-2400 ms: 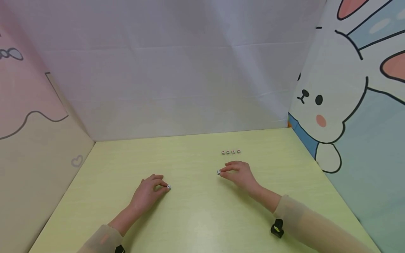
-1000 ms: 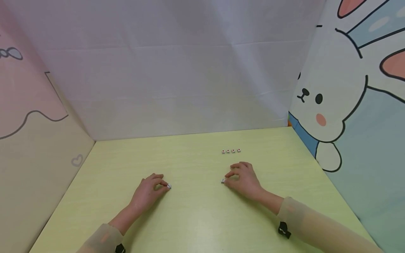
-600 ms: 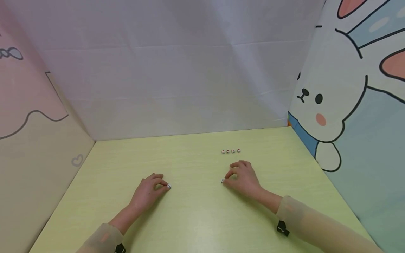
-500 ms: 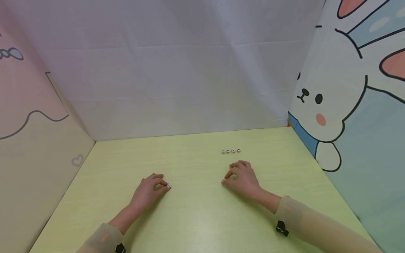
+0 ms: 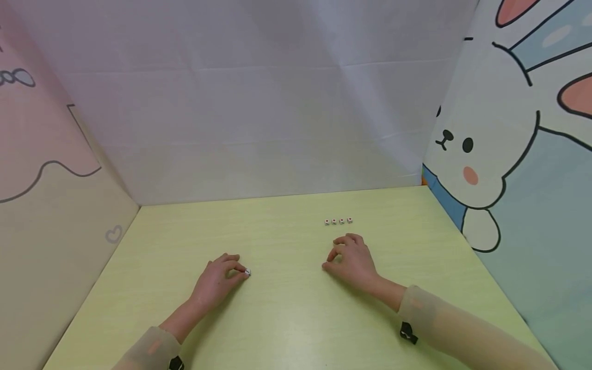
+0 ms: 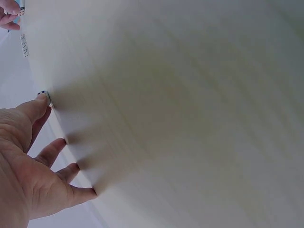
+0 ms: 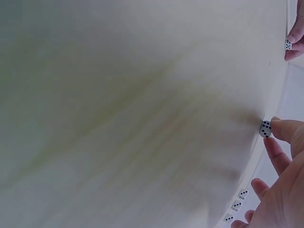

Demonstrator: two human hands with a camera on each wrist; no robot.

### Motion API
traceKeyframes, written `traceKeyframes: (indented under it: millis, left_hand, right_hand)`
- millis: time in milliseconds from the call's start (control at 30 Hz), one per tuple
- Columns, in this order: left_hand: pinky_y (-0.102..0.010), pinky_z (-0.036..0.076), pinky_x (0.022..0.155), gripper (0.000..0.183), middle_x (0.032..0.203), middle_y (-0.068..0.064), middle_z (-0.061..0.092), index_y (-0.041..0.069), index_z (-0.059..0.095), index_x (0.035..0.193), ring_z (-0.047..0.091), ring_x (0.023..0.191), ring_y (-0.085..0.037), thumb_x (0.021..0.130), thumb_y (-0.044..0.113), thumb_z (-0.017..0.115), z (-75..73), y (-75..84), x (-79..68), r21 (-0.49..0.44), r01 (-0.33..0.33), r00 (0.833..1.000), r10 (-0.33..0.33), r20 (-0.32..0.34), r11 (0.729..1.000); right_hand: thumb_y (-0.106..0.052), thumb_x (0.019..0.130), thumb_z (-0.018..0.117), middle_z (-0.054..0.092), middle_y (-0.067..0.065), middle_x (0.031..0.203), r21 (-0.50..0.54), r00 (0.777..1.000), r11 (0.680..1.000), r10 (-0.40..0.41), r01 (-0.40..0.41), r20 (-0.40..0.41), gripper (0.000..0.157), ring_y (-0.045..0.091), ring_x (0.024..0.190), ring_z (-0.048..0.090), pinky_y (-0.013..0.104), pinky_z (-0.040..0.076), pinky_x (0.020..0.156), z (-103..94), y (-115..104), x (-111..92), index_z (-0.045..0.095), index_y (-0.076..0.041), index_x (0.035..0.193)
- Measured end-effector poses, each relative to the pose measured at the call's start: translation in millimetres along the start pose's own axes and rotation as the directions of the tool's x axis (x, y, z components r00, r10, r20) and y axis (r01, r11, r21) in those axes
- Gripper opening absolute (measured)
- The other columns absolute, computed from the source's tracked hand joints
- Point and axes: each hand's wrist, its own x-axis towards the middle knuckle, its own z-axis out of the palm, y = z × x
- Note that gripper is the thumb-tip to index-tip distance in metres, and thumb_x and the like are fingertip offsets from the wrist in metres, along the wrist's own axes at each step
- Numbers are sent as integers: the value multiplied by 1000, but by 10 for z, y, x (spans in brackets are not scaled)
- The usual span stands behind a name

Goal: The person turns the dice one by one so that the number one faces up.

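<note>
My left hand [image 5: 214, 284] pinches a small white die [image 5: 247, 272] between thumb and index finger, low at the table. In the left wrist view, the other fingertips [image 6: 93, 191] of that hand touch the tabletop. Across from it, my right hand [image 5: 353, 263] holds another white die [image 7: 265, 129] by thumb and index finger. Its black pips show in the right wrist view, while the fingers hide it in the head view. Beyond the right hand, several dice [image 5: 341, 221] stand in a spaced row, red-marked faces up.
A pale yellow-green table [image 5: 277, 318] lies under both hands. A whitish cloth [image 5: 259, 103] hangs along its back edge. Printed panels flank the table, with a cartoon rabbit [image 5: 490, 144] on the right one. Each sleeve has a dark strap [image 5: 408, 333] near the wrist.
My right hand has come nearer with its die, then slid slightly left, and the fingers now cover the die in the head view. The left hand and the dice row stay put.
</note>
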Motion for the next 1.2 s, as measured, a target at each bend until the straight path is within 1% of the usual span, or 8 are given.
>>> traceKeyframes:
  millis: [167, 333, 567, 700, 867, 967, 1067, 1200]
  left_hand:
    - [-72, 17, 115, 7, 142, -18, 60, 20, 78, 97, 39, 143, -45, 93, 26, 77, -1, 2, 4, -1, -1, 1000, 1, 0, 1000]
    - [-71, 17, 115, 6, 141, -18, 60, 20, 78, 97, 39, 143, -45, 93, 25, 78, 0, 6, 0, -5, 3, 1000, -3, 0, 1000]
    - [-72, 17, 115, 5, 141, -17, 61, 20, 78, 97, 41, 142, -44, 93, 24, 78, 3, 10, -6, -12, -4, 1000, 4, -6, 1000]
    - [-73, 17, 115, 5, 140, -17, 61, 20, 78, 96, 42, 142, -43, 93, 23, 78, 7, 10, -6, -18, -10, 1000, 10, -8, 1000]
    - [-73, 17, 114, 5, 140, -17, 61, 20, 78, 97, 42, 142, -43, 93, 23, 78, 7, 12, -3, -16, -11, 1000, 11, -8, 1000]
    - [-73, 17, 114, 5, 140, -17, 61, 20, 78, 97, 43, 142, -43, 92, 23, 78, 6, 10, 0, -13, -14, 1000, 14, -7, 1000]
    - [-73, 18, 114, 5, 140, -17, 61, 20, 78, 97, 43, 141, -42, 93, 23, 78, 4, 7, 0, -8, -18, 1000, 18, -9, 1000]
    - [-73, 19, 114, 5, 140, -17, 61, 20, 78, 96, 44, 141, -42, 92, 23, 78, 2, 3, -3, -2, -19, 1000, 19, -14, 1000]
  right_hand:
    - [-34, 82, 85, 64, 5, 129, 14, 1000, 1000, -9, 9, 4, 12, 40, 136, 39, 60, 37, 108, -9, 9, -9, 75, -29, 77]
    - [-32, 83, 84, 64, 5, 131, 49, 1000, 999, -19, 19, 11, 8, 40, 138, 37, 62, 35, 110, -13, 30, -14, 78, -29, 80]
    - [-26, 84, 84, 64, 6, 129, 74, 999, 997, -38, 37, 10, 4, 40, 138, 37, 63, 34, 109, -17, 65, -29, 80, -26, 84]
    - [-23, 84, 84, 65, 7, 128, 88, 999, 995, -52, 52, 3, 4, 40, 138, 37, 64, 34, 109, -21, 82, -37, 81, -25, 87]
    - [-24, 85, 83, 65, 8, 129, 79, 998, 995, -62, 61, 12, 9, 41, 139, 37, 64, 33, 110, -40, 95, -44, 82, -22, 94]
    - [-27, 86, 83, 64, 9, 131, 69, 998, 996, -49, 47, 25, 12, 41, 140, 36, 64, 32, 111, -80, 102, -46, 82, -23, 97]
    - [-29, 86, 83, 63, 7, 132, 53, 999, 998, -33, 31, 40, 10, 39, 141, 35, 63, 30, 113, -138, 110, -32, 81, -24, 94]
    - [-26, 85, 83, 64, 7, 130, 6, 997, 999, -51, 51, 62, 6, 39, 140, 36, 61, 31, 113, -202, 118, -3, 81, -25, 90]
